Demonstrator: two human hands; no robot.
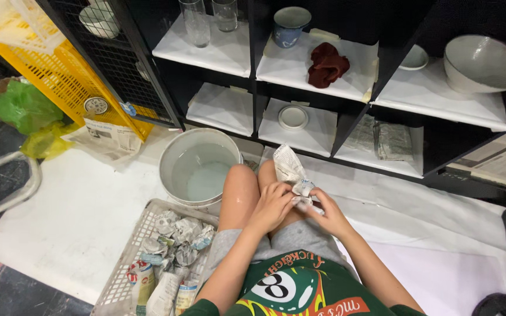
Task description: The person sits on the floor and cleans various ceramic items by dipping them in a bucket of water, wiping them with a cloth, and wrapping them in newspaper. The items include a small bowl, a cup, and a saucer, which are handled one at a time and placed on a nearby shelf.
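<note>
— So, what are the hands doing?

— Both meet over the person's knees. The left hand (pixel 272 205) has its fingers curled around the lower part of a newspaper-wrapped bundle (pixel 293 171), and the right hand (pixel 329 212) pinches the crumpled paper from the other side. Both are closed on it; the bundle's upper end sticks up above the fingers, tilted toward the shelves.

— What is inside the wrapping?

— Cannot tell; only printed paper shows.

— And around them?

— Just left of the knees stands a grey bucket (pixel 197 169) with cloudy water in it. Nearer the camera, touching the bucket's near side, is a pale plastic basket (pixel 125 257) holding more crumpled newspaper bundles (pixel 180 234). All of it rests on white sheeting on the floor (pixel 77 216).

— The shelves?

— A black shelf unit (pixel 253 88) lined with white paper stands ahead. On the top level are two clear glasses (pixel 209 20), a blue-grey cup (pixel 289 24) beside a dark red cloth (pixel 327 64), and at the right a small dish (pixel 414 57) next to a large grey bowl (pixel 484 63). Below, a round white lid (pixel 293 117) lies in the middle compartment, and folded newspaper (pixel 385 139) in the right one.

— Anything at the far left?

— A yellow crate (pixel 65 76) and a green plastic bag (pixel 21 105).
</note>
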